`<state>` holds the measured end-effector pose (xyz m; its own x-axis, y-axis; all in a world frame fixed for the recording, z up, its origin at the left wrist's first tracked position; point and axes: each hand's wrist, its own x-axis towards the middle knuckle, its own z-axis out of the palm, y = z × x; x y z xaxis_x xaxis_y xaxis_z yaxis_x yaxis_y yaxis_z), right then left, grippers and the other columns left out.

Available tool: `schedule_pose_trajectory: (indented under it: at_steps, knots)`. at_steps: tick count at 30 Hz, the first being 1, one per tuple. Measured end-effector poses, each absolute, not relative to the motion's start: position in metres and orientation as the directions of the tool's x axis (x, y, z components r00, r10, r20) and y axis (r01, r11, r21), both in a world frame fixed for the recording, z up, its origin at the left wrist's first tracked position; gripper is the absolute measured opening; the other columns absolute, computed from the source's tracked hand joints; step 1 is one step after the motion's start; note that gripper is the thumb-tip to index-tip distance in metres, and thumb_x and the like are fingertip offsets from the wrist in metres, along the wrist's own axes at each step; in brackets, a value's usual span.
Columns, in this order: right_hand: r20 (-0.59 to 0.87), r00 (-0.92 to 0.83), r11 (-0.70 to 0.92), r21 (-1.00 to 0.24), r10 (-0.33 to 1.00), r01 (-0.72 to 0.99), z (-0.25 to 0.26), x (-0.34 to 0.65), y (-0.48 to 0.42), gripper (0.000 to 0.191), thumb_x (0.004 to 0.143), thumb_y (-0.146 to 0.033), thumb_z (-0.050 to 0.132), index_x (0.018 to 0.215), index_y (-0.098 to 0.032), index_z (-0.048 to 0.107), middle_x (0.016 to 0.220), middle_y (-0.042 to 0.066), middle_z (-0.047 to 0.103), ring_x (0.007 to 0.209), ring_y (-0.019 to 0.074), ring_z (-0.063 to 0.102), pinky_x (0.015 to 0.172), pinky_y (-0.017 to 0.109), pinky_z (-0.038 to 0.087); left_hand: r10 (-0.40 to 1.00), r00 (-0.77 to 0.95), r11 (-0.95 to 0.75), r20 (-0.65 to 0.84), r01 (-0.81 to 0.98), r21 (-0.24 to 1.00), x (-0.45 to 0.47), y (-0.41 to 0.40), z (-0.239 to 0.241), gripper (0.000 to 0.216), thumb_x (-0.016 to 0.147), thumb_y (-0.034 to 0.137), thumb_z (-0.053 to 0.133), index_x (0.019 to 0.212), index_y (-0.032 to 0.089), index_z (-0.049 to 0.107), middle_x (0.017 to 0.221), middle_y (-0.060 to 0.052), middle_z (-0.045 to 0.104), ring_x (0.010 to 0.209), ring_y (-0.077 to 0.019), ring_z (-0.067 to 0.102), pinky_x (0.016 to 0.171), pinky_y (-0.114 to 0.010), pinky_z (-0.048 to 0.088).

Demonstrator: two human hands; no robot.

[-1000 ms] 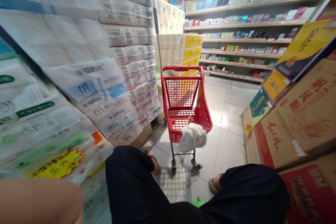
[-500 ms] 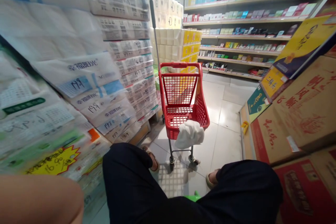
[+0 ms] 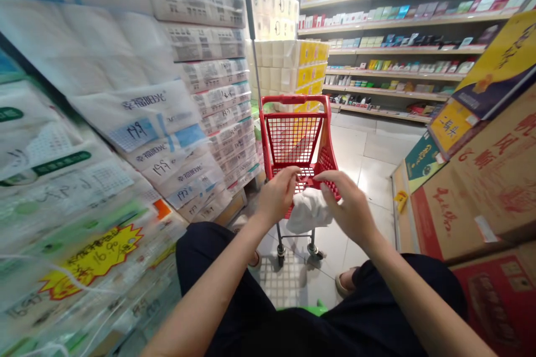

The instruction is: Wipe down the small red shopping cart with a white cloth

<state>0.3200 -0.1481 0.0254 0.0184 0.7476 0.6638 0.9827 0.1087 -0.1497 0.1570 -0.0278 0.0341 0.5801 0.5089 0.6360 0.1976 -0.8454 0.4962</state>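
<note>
Moved: both your hands have come up in front of you since a second ago, when only a bare forearm showed at lower left; cart and cloth have stayed put.
Container: you face one red cart (image 3: pixel 293 136), a mesh basket on wheels, standing upright on the tiled floor (image 3: pixel 377 150) just ahead of your knees.
Contents: one white cloth (image 3: pixel 307 209) is draped at the cart's near rim and hangs down outside it; what else is in the basket, you cannot tell.
Left hand: your left hand (image 3: pixel 280 192) is at the near rim, fingers loosely curled and apart, clamped on nothing; whether it touches the rim is unclear.
Right hand: your right hand (image 3: pixel 349 206) is just right of the cloth, fingers spread and pointing at the left hand, holding nothing.
Cloth vs hands: it sits between and just below both hands, partly hidden by them.
Counts: one cart, one cloth, two hands, two cart wheels (image 3: pixel 281 250) in view.
Left side: stacked tissue packs (image 3: pixel 138 122), one yellow price tag (image 3: pixel 94 256).
Right side: cardboard boxes (image 3: pixel 481 178).
Back: stocked shelves (image 3: pixel 389 75).
</note>
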Motion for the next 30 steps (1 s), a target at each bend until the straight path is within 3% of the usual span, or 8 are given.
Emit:
schedule_pose_trajectory:
  at_steps: [2, 4, 8, 11, 13, 18, 25, 30]
  knots:
    - [0.596, 0.034, 0.058, -0.135, 0.802, 0.989, 0.007, 0.312, -0.136, 0.033, 0.1, -0.034, 0.042, 0.127, -0.02, 0.055, 0.123, 0.01, 0.062, 0.114, 0.0211, 0.056, 0.097, 0.038, 0.045, 0.577, 0.672, -0.809, 0.464, 0.391, 0.44, 0.179, -0.022, 0.004, 0.025, 0.101, 0.023, 0.035, 0.118, 0.023, 0.052, 0.103, -0.005, 0.07, 0.091, -0.0177, 0.068, 0.075, -0.027, 0.05]
    - [0.515, 0.046, -0.01, -0.071, 0.856, 0.997, -0.017, 0.308, -0.124, 0.033, 0.1, -0.037, 0.04, 0.119, -0.019, 0.059, 0.11, 0.011, 0.066, 0.106, 0.0223, 0.058, 0.092, 0.037, 0.043, 0.622, 0.708, -0.782, 0.335, 0.546, 0.3, 0.192, -0.015, -0.02, 0.025, 0.099, 0.024, 0.037, 0.119, 0.02, 0.051, 0.089, -0.007, 0.071, 0.081, -0.0221, 0.07, 0.069, -0.029, 0.048]
    - [0.475, -0.023, -0.026, 0.097, 0.88, 0.995, -0.052, 0.326, -0.117, 0.028, 0.099, -0.04, 0.043, 0.099, -0.02, 0.063, 0.089, 0.007, 0.066, 0.087, 0.0201, 0.058, 0.08, 0.034, 0.039, 0.589, 0.74, -0.802, 0.325, 0.586, 0.117, 0.193, -0.007, -0.038, 0.029, 0.1, 0.029, 0.032, 0.12, 0.019, 0.051, 0.078, -0.007, 0.071, 0.073, -0.0227, 0.07, 0.067, -0.028, 0.045]
    - [0.495, -0.118, 0.052, 0.145, 0.861, 0.988, -0.057, 0.361, -0.129, 0.022, 0.098, -0.034, 0.045, 0.102, -0.022, 0.063, 0.09, 0.006, 0.065, 0.087, 0.0194, 0.058, 0.084, 0.035, 0.039, 0.569, 0.745, -0.813, 0.349, 0.573, 0.103, 0.188, -0.007, -0.038, 0.03, 0.1, 0.032, 0.033, 0.12, 0.02, 0.052, 0.076, -0.006, 0.07, 0.068, -0.0204, 0.068, 0.064, -0.027, 0.043]
    - [0.5, -0.189, 0.132, 0.147, 0.845, 0.98, -0.055, 0.389, -0.139, 0.021, 0.097, -0.028, 0.046, 0.109, -0.023, 0.062, 0.1, 0.006, 0.067, 0.098, 0.0204, 0.059, 0.094, 0.037, 0.039, 0.546, 0.759, -0.83, 0.354, 0.549, 0.103, 0.185, -0.007, -0.037, 0.029, 0.098, 0.034, 0.036, 0.114, 0.02, 0.056, 0.076, -0.005, 0.07, 0.067, -0.0196, 0.067, 0.064, -0.027, 0.042]
    - [0.525, -0.211, 0.169, 0.127, 0.824, 0.977, -0.051, 0.417, -0.151, 0.028, 0.097, -0.025, 0.044, 0.121, -0.027, 0.059, 0.123, 0.003, 0.064, 0.126, 0.0216, 0.05, 0.113, 0.047, 0.028, 0.365, 0.858, -0.931, 0.362, 0.346, 0.121, 0.182, -0.007, -0.035, 0.033, 0.093, 0.045, 0.045, 0.077, 0.021, 0.062, 0.082, -0.003, 0.071, 0.075, -0.0181, 0.065, 0.068, -0.028, 0.042]
    - [0.578, 0.044, -0.046, -0.011, 0.815, 0.999, -0.062, 0.331, -0.126, 0.022, 0.098, -0.029, 0.044, 0.11, -0.023, 0.062, 0.102, 0.007, 0.067, 0.107, 0.0229, 0.055, 0.102, 0.042, 0.035, 0.346, 0.863, -0.938, 0.368, 0.327, 0.116, 0.183, -0.004, -0.036, 0.023, 0.091, 0.033, 0.045, 0.08, 0.022, 0.063, 0.086, -0.001, 0.072, 0.08, -0.018, 0.065, 0.07, -0.03, 0.04]
    - [0.543, -0.054, 0.038, 0.039, 0.838, 0.998, -0.065, 0.324, -0.116, 0.023, 0.098, -0.027, 0.044, 0.113, -0.022, 0.061, 0.105, 0.007, 0.067, 0.103, 0.0219, 0.056, 0.093, 0.038, 0.039, 0.352, 0.858, -0.936, 0.374, 0.325, 0.136, 0.176, 0.0, -0.036, 0.029, 0.095, 0.03, 0.039, 0.085, 0.022, 0.065, 0.089, -0.002, 0.073, 0.08, -0.0172, 0.064, 0.071, -0.03, 0.039]
